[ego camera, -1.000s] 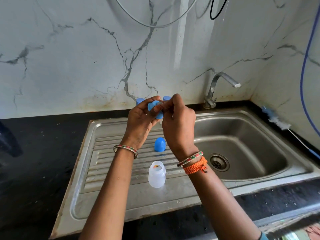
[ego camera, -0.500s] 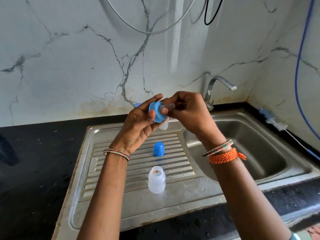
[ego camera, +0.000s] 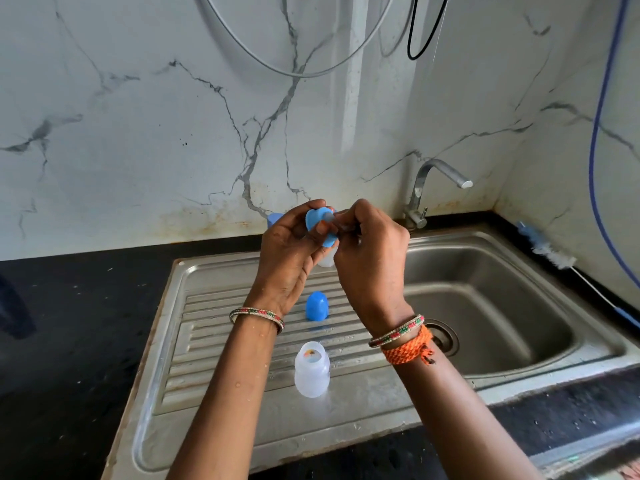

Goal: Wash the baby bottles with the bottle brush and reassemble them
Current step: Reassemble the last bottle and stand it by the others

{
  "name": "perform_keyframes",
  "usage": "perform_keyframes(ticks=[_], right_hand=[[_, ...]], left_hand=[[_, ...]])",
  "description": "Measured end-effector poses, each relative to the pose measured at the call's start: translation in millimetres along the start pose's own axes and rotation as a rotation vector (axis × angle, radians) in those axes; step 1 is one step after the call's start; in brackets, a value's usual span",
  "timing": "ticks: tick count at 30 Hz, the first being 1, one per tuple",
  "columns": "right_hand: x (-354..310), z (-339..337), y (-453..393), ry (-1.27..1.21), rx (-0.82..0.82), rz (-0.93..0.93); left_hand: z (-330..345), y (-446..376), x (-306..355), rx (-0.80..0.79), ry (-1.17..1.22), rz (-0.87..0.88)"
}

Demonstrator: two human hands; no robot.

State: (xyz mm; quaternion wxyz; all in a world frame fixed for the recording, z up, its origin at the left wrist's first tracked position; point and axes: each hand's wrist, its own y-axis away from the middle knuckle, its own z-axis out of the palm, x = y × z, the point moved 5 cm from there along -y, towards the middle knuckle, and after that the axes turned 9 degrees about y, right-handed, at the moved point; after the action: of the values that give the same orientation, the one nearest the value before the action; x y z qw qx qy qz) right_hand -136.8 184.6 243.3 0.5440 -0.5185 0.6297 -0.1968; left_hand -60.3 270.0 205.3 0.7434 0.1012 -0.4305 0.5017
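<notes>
Hands met above the drainboard (ego camera: 214,348): left hand (ego camera: 289,258) gripped a blue collar ring (ego camera: 320,225), right hand (ego camera: 372,258) pinched its clear teat (ego camera: 334,221), while an open bottle (ego camera: 311,370) and blue cap (ego camera: 316,306) stood below.

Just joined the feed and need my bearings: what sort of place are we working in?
Most likely a home kitchen sink area: a steel sink with ribbed drainboard set into a black counter, a tap at the marble-look wall, and a bottle brush beside the basin.
</notes>
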Motion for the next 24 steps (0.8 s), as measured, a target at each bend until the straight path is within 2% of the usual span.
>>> perform_keyframes(ticks=[3, 5, 10, 13, 16, 19, 21, 24], right_hand=[[1.5, -1.1, 3.1, 0.023, 0.028, -0.017], [4.9, 2.3, 2.5, -0.044, -0.056, 0.064], [27.1, 9.8, -12.0, -0.348, -0.534, 0.356], [31.1, 7.2, -20.9, -0.486, -0.709, 0.36], [27.2, 6.2, -23.5, -0.416, -0.766, 0.281], [22.2, 4.5, -21.7, -0.264, -0.805, 0.096], [19.4, 2.9, -18.4, -0.194, -0.758, -0.006], [15.1, -1.5, -14.2, -0.175, -0.604, -0.058]], left_hand=[[0.7, -0.5, -2.7, -0.007, -0.026, 0.016], [-3.2, 0.3, -1.8, -0.038, -0.038, -0.007], [-19.0, 1.6, 2.7, -0.163, -0.06, -0.102], [-22.1, 1.6, 1.7, -0.205, -0.067, -0.147], [-22.1, 1.7, 0.0, -0.205, -0.045, -0.167], [-25.8, 0.0, -2.2, -0.139, 0.005, -0.188], [-26.6, -1.2, -4.2, -0.109, 0.031, -0.213], [-24.5, -1.9, -6.7, -0.11, 0.028, -0.227]])
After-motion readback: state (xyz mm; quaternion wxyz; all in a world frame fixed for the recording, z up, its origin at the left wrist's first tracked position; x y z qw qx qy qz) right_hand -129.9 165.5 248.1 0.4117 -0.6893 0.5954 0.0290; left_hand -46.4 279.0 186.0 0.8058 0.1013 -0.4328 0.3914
